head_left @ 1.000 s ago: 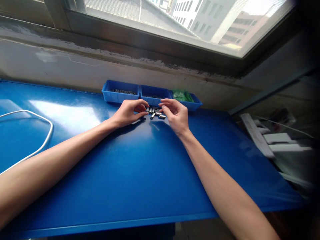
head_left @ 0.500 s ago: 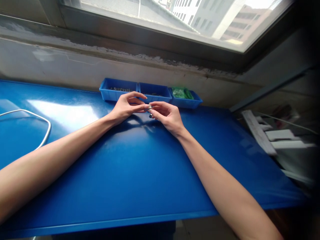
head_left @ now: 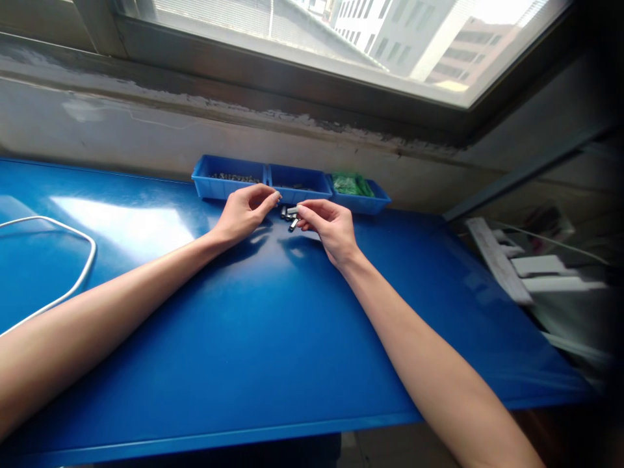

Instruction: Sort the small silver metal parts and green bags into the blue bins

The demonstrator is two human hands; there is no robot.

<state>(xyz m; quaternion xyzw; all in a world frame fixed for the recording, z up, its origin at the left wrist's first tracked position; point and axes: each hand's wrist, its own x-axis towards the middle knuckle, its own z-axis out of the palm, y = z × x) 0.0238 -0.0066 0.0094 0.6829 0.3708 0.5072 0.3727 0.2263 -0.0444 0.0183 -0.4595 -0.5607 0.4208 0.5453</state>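
My right hand [head_left: 332, 227] pinches a small grey metallic piece [head_left: 292, 210] between thumb and fingertips, over the blue table [head_left: 273, 338]. Beneath and beside that piece lie a few small black and silver parts [head_left: 293, 225]. To their left, my left hand [head_left: 247, 211] has thumb and index finger pressed together at the tips. Something tiny may be between them, too small to make out. The two hands are apart, just in front of the blue bins.
Three joined blue bins stand along the wall: the left bin [head_left: 219, 188] holds many small parts, the middle bin [head_left: 305, 194] a few dark ones, the right bin [head_left: 368, 205] a green bag [head_left: 351, 184]. A white cable [head_left: 90, 257] curves at left. White objects [head_left: 541, 265] stand right.
My hands have moved apart; they were touching around a small piece. My left hand's fingers have closed to a pinch. The grey piece and the parts below are now more visible.
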